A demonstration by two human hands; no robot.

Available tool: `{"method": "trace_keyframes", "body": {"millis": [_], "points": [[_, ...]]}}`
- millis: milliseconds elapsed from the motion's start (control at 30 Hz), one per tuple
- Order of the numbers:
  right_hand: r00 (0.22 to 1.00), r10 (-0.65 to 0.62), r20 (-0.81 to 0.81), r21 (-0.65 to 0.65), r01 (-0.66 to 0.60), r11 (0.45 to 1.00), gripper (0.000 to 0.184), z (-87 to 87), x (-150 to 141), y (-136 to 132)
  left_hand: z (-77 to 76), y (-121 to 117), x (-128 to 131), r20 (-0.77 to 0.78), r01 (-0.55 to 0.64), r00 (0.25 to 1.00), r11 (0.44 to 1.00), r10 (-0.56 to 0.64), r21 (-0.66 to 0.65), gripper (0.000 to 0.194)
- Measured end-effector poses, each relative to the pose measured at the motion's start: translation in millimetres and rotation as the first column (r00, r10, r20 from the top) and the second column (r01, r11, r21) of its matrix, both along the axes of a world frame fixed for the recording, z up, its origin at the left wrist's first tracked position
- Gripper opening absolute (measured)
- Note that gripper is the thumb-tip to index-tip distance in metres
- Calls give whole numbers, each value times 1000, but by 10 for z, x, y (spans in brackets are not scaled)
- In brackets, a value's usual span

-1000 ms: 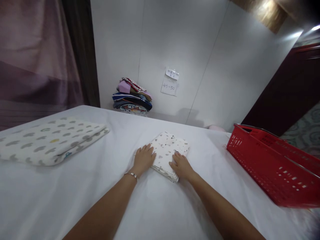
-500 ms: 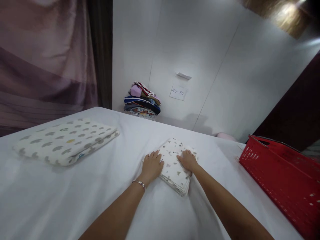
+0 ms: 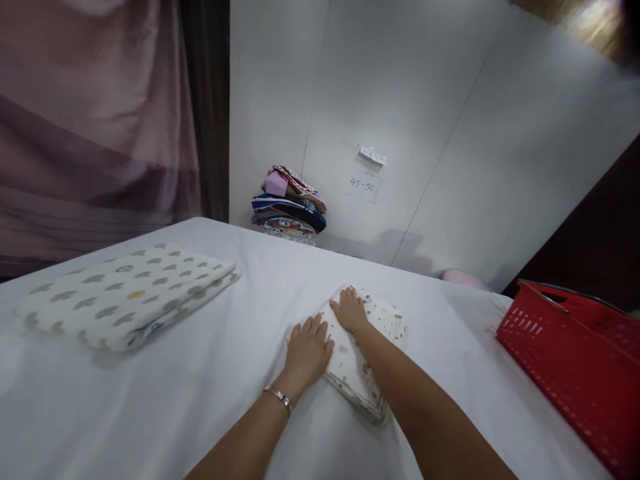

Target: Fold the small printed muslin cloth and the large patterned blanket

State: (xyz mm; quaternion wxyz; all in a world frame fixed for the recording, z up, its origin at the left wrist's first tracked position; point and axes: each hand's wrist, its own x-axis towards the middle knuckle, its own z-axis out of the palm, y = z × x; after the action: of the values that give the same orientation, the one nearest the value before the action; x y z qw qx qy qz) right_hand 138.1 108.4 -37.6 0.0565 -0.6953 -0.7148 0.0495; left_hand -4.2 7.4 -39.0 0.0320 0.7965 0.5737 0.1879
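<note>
A small folded white cloth (image 3: 350, 363) with grey and brown specks lies in several layers on the white-covered table (image 3: 210, 407). My left hand (image 3: 309, 350) rests at its left edge, fingers stretched out, a silver bracelet on the wrist. Flat on the far part of the cloth's top lies my right hand (image 3: 350, 310), fingers extended; its forearm crosses over the cloth and hides part of it. Off to the left is a larger folded cloth (image 3: 113, 293), white with grey cloud-like shapes and a yellow one.
A red perforated basket (image 3: 565, 360) with a metal handle stands at the right. Beyond the table's far edge is a stack of folded fabrics (image 3: 290, 207). A paper reading "45-50" (image 3: 363, 185) hangs on the wall. A draped pinkish curtain (image 3: 90, 120) fills the left.
My right hand has slid from the cloth's right side to its far left part, still lying flat. The left hand stays at the left edge. The view has shifted slightly.
</note>
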Motion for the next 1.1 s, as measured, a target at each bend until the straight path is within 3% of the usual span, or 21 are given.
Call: {"method": "trace_keyframes", "body": {"millis": [233, 500, 733, 900, 1000, 1100], "points": [[1000, 31, 5, -40, -30, 999, 68, 148, 105, 130, 3, 5, -13, 10, -2, 1000, 1000, 2, -16, 43], [999, -20, 30, -29, 21, 999, 72, 13, 186, 198, -12, 17, -10, -1, 0, 1000, 1000, 0, -19, 44], [999, -17, 29, -44, 18, 999, 70, 221, 464, 121, 13, 13, -11, 6, 7, 1000, 999, -7, -36, 43], [992, -111, 60, -100, 116, 988, 72, 89, 822, 46, 8, 17, 0, 11, 2, 1000, 999, -1, -48, 44], [994, -101, 49, -97, 105, 990, 73, 18, 861, 43, 19, 17, -2, 2, 3, 1000, 998, -3, -57, 45], [995, -97, 35, -102, 100, 990, 73, 61, 827, 50, 55, 2, -7, -6, 5, 1000, 999, -5, -52, 44]]}}
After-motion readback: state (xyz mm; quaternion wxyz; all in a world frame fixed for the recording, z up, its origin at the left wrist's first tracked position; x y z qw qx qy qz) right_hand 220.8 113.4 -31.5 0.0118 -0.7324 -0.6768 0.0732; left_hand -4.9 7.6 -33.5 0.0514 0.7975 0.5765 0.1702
